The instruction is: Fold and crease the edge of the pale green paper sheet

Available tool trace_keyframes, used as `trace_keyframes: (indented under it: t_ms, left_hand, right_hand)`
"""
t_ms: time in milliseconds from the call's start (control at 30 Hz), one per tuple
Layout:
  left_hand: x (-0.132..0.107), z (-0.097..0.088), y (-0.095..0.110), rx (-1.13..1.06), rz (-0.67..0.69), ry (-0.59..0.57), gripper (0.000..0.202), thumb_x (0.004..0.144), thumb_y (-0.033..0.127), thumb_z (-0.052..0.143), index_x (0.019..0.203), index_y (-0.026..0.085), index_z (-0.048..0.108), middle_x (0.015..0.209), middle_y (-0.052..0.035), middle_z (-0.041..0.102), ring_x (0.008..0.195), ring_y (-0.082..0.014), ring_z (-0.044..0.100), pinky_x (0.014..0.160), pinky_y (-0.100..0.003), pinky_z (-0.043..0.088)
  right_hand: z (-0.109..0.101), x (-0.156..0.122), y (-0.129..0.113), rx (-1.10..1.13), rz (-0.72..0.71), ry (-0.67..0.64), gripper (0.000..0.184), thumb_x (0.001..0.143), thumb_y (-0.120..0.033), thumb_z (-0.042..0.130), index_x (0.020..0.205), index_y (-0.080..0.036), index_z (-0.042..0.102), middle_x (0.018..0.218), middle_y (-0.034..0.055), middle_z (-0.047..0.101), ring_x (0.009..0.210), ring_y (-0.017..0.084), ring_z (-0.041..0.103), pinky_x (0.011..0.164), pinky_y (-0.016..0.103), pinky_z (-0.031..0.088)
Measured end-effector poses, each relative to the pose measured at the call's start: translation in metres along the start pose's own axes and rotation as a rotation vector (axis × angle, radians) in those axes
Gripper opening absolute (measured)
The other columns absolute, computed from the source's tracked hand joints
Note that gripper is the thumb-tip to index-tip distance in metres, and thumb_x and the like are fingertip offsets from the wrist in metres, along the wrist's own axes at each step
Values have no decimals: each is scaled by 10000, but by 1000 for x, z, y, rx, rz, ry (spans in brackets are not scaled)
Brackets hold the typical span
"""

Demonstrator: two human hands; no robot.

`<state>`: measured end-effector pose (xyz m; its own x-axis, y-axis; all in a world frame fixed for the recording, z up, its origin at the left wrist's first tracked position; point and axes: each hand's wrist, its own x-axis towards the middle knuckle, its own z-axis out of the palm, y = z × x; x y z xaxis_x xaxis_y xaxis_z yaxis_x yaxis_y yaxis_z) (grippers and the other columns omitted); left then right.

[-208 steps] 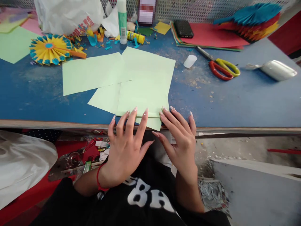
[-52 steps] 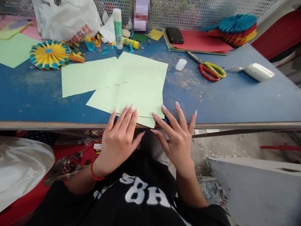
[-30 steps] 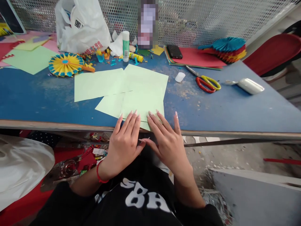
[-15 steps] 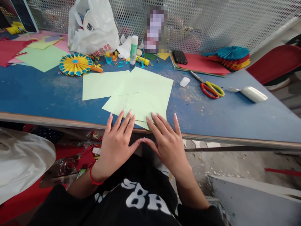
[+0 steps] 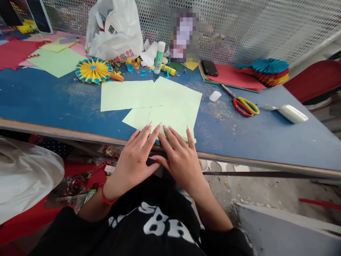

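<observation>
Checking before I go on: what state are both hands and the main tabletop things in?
Pale green sheets: overlapping
Left hand: open, fingertips on the sheets
Right hand: open, fingertips on the sheets
Scissors: blades together
Green glue stick: upright
Yellow glue stick: on its side
Yellow fan: spread into a disc
Black phone: lying on red paper

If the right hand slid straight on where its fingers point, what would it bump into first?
Most likely the left hand, whose index finger slants just ahead of the right hand, though depth is hard to judge.
</observation>
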<state>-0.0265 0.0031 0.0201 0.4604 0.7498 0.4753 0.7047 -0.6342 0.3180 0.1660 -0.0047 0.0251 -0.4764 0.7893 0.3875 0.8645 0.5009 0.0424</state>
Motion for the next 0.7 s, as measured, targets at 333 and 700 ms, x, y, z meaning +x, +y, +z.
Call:
trace_keyframes:
  t_ms: [333,700]
  left_hand:
    - [-5,-19,-22,-138,-64,-68,1119,934,282,750,1751,273,-14,1831,-169,71,1649,-393,296,1282,-540,422]
    - [-9,-5,-22,207,-27,-48,899,936,344,701,1697,91,295,1708,-203,429,1618,-404,358,1335,-624,249]
  right_hand:
    - [0,23,-13,3,-70,-37,714,1064,-585,521,1578,-89,524,1588,222,581,1468,337,542,1318,671,275]
    - [9,25,-10,2,-73,-60,770,1035,-601,571,1652,-159,443,1590,203,581,1483,343,520,1337,705,194]
